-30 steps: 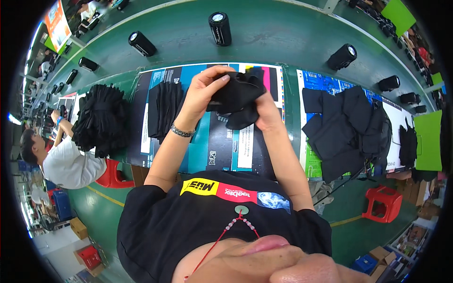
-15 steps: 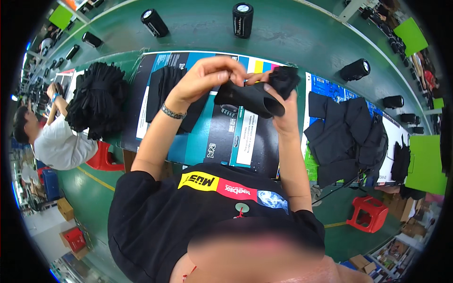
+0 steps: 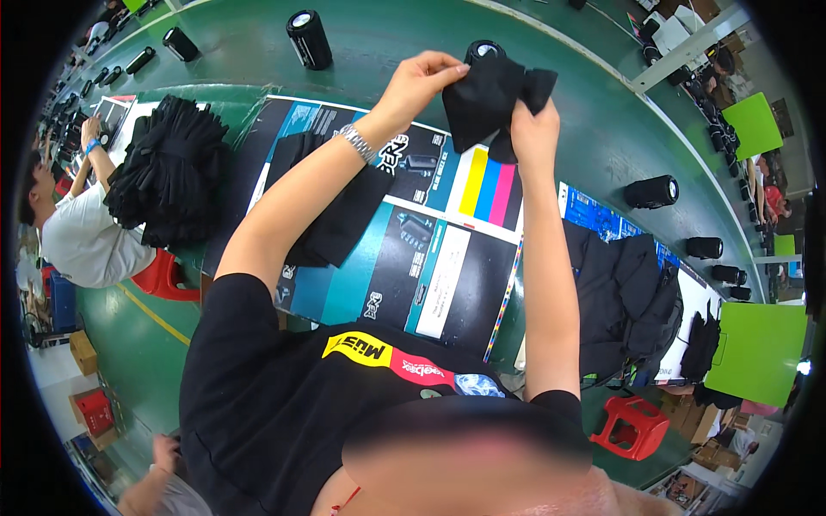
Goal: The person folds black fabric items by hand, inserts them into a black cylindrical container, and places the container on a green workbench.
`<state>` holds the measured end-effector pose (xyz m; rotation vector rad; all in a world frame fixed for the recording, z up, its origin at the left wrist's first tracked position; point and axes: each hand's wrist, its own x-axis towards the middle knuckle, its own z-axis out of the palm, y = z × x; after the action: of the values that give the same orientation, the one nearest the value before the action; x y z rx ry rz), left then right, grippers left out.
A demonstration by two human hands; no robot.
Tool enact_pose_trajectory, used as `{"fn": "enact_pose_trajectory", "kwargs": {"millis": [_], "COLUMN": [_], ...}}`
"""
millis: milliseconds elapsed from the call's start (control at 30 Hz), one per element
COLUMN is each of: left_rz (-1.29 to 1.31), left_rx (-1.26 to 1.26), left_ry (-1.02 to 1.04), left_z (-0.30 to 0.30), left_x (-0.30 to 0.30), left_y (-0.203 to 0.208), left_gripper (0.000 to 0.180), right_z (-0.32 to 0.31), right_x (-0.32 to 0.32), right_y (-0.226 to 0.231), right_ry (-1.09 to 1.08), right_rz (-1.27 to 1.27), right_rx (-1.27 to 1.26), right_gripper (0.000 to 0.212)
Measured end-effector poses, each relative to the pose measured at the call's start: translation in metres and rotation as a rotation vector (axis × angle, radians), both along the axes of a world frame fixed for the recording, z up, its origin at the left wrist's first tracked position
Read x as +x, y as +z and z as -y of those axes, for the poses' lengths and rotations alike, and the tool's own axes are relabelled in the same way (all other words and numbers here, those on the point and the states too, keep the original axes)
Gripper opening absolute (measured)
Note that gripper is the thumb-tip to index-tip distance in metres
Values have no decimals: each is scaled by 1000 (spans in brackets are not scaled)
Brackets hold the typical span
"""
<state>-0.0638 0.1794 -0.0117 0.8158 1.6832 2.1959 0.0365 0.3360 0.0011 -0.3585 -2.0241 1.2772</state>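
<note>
Head view: black cloth (image 3: 482, 96) is held up between two hands near 1 o'clock

On a dial with 12 at the far edge, the cloth is raised off the stacks. Its upper left edge is pinched at 12 o'clock between the thumb and fingers of the left hand (image 3: 423, 83). Its right side is gripped between 1 and 2 o'clock by the right hand (image 3: 535, 133), whose fingertips are partly hidden by the fabric. A pointed part is left hanging between them; whether one piece or several are held cannot be told.

Just behind the cloth, a black cylinder (image 3: 484, 48) is partly covered from sight; whether it is touched cannot be told. More are seen on the long green worktop (image 3: 585, 95): a cylinder with a pale end (image 3: 308, 41) at 11 o'clock, and another black one (image 3: 651, 192) between 2 and 3.

Below the hands, a printed sheet (image 3: 344, 294) is spread, with a folded black stack (image 3: 337, 230) laid on it at 10 o'clock, partly hidden by the left forearm. Farther out at 10, a ruffled black bunch (image 3: 172, 163) is heaped. At 3 o'clock, a loose black pile (image 3: 624, 284) is partly hidden by the right forearm. A red stool (image 3: 632, 427) is placed past 4, and a co-worker in a white top (image 3: 95, 236) is seen at 9.
</note>
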Motion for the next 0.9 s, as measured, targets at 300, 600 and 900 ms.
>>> {"fn": "enact_pose_trajectory", "kwargs": {"millis": [300, 600, 900], "left_rz": [-126, 568, 599], "left_rx": [-161, -217, -201], "left_ry": [173, -160, -474], "left_z": [-68, -94, -120], "left_x": [-93, -131, -129], "left_y": [-25, -79, -24], "left_gripper": [21, 14, 40], "right_z": [-38, -80, -92], "right_x": [-98, -116, -110], "right_y": [-6, -54, -39], "right_ry": [-286, -178, -254], "right_rz": [51, 383, 512], "right_rx": [170, -521, -324], "right_gripper": [20, 23, 30]}}
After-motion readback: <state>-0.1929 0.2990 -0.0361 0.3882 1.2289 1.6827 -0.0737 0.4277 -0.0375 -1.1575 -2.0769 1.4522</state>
